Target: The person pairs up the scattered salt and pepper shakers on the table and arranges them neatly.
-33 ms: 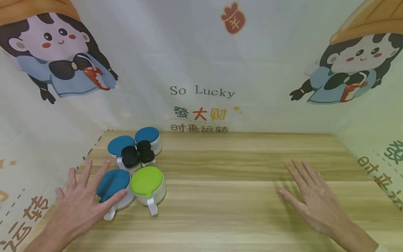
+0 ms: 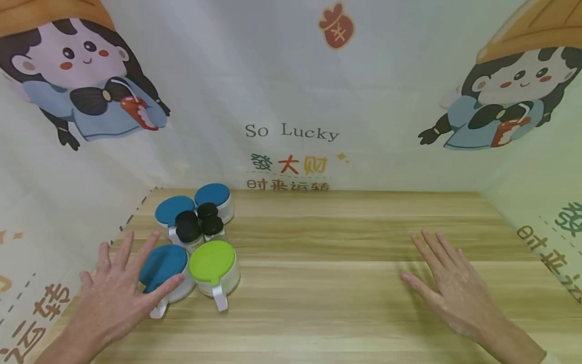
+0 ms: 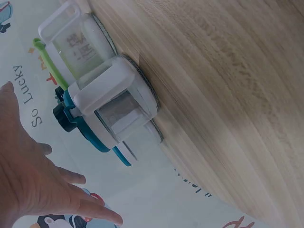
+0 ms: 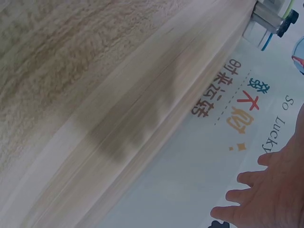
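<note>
My left hand (image 2: 113,298) hovers with spread fingers at the left, holding nothing. Its thumb overlaps the front blue-lidded jar (image 2: 165,265) in the head view, while the left wrist view shows the hand (image 3: 42,180) apart from that clear, white-handled jar (image 3: 123,109). Right beside it stands a green-lidded jar (image 2: 212,260). Behind these are two more blue-lidded jars, one at left (image 2: 175,208) and one at right (image 2: 213,194). Several small black-capped bottles (image 2: 188,227) cluster between them. Over the right side of the table, my right hand (image 2: 459,293) is held straight-fingered, gripping nothing.
The wood-grain table (image 2: 327,283) extends under both hands. A pale printed cloth (image 2: 291,76) hangs along its back and both sides. In the right wrist view, part of a black-capped bottle (image 4: 270,19) shows at the top corner.
</note>
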The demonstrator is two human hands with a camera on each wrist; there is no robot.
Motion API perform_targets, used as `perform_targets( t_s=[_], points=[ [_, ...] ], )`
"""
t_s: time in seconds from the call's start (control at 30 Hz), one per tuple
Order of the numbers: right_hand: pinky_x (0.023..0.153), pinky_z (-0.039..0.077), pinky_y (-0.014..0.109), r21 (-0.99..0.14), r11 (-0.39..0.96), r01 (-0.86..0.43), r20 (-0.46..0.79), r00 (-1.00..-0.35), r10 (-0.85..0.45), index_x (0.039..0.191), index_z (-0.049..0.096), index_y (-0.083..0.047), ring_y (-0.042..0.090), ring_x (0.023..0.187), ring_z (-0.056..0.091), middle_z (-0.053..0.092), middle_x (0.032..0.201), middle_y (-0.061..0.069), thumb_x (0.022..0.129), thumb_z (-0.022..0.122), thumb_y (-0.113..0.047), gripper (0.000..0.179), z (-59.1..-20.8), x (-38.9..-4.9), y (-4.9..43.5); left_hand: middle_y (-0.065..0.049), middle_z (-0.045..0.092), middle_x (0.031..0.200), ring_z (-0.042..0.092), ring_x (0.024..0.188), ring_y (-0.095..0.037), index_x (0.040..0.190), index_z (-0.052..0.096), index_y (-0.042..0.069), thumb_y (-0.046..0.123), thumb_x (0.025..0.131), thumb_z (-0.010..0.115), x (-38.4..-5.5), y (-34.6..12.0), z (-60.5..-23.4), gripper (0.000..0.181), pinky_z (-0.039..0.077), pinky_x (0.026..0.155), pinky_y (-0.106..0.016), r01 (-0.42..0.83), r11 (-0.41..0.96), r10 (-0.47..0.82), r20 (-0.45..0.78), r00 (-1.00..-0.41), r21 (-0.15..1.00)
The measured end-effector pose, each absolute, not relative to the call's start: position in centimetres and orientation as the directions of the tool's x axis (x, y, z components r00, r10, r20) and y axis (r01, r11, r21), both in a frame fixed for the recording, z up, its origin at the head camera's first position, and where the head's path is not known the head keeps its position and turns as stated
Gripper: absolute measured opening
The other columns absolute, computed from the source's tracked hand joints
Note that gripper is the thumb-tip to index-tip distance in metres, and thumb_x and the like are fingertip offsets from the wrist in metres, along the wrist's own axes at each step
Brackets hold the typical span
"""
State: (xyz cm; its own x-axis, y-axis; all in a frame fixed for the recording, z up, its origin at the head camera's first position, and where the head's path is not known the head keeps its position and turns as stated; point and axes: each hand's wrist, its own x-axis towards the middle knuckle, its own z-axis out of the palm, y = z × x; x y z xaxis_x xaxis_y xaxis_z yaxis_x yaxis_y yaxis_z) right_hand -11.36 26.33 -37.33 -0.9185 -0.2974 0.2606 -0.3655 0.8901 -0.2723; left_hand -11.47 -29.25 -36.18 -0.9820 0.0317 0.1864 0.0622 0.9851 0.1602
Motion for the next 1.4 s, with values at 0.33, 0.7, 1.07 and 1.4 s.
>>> perform_targets(
  t_s=[0.33,0.7,1.07,1.4],
  points=[
    [0.120,0.005,0.056,-0.265,0.891,-0.369,0.237,-0.920,-0.311,0.164,0.012,-0.012,0.039,0.152,0.007,0.011,0.167,0.017,0.103,0.053,-0.049,0.082,-36.6,-10.7,25.0,-0.034,0.010,0.161,0.001,0.137,-0.070,0.165,0.014,0.020,0.071,0.092,0.055,-11.1,-29.5,-36.6,0.099,0.011,0.084,-0.093,0.073,0.982,0.046,0.150,-0.988,0.176],
    [0.109,0.031,0.064,-0.312,0.817,-0.485,0.306,-0.865,-0.397,0.162,0.028,-0.018,0.037,0.146,0.029,0.031,0.163,0.009,0.103,0.057,-0.044,0.071,-35.7,-11.9,20.5,-0.031,0.026,0.158,0.017,0.141,-0.058,0.161,0.025,0.011,0.064,0.092,0.061,-11.1,-29.7,-35.8,0.095,0.015,0.105,-0.080,0.185,0.965,0.123,0.305,-0.944,0.183],
    [0.111,0.034,0.058,-0.302,0.744,-0.596,0.336,-0.797,-0.502,0.159,0.037,-0.020,0.032,0.142,0.039,0.040,0.158,0.005,0.104,0.051,-0.052,0.065,-35.9,-14.5,15.0,-0.020,0.042,0.151,0.037,0.135,-0.047,0.150,0.047,0.010,0.062,0.077,0.080,-9.9,-28.1,-35.8,0.096,0.038,0.097,-0.073,0.352,0.910,0.193,0.528,-0.827,0.220],
    [0.113,0.034,0.049,-0.303,0.561,-0.770,0.205,-0.628,-0.751,0.155,0.043,-0.018,0.031,0.142,0.039,0.037,0.159,0.010,0.105,0.055,-0.042,0.057,-35.6,-19.8,8.1,-0.019,0.051,0.144,0.045,0.132,-0.043,0.142,0.055,-0.002,0.073,0.089,0.054,-10.1,-25.2,-38.0,0.092,0.046,0.099,-0.060,0.527,0.850,0.431,0.556,-0.711,0.016]
  ],
)
